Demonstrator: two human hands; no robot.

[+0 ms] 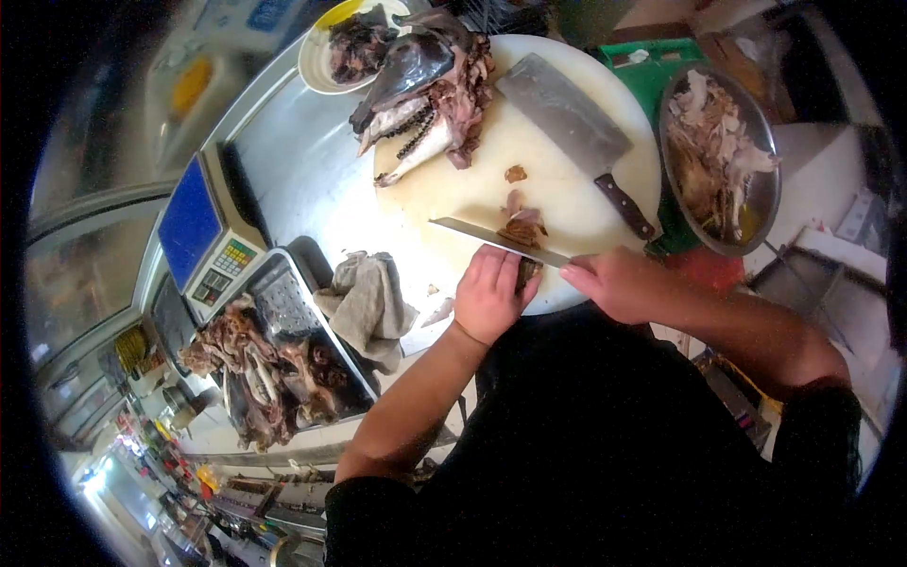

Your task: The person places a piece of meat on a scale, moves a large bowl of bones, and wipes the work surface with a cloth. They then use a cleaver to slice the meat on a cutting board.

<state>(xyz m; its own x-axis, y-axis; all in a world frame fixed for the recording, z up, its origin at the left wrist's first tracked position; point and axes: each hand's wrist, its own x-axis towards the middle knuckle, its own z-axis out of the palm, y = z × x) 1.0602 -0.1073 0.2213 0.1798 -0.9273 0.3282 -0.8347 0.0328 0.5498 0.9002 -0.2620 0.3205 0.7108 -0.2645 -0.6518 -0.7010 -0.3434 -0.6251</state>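
My right hand is closed round the handle of a kitchen knife, whose long blade points left across the round white cutting board. My left hand presses with bent fingers on a brown piece of meat at the board's near edge, right beside the blade. Beyond the blade lie cut meat slices, with a small brown scrap farther up. A broad cleaver with a dark handle rests flat on the right side of the board. At the board's upper left sits a dark animal head with teeth showing.
An oval metal bowl of meat pieces stands right of the board. Left are a scale, a tray of cooked meat and bones, and a crumpled grey cloth. A white bowl of dark meat stands behind.
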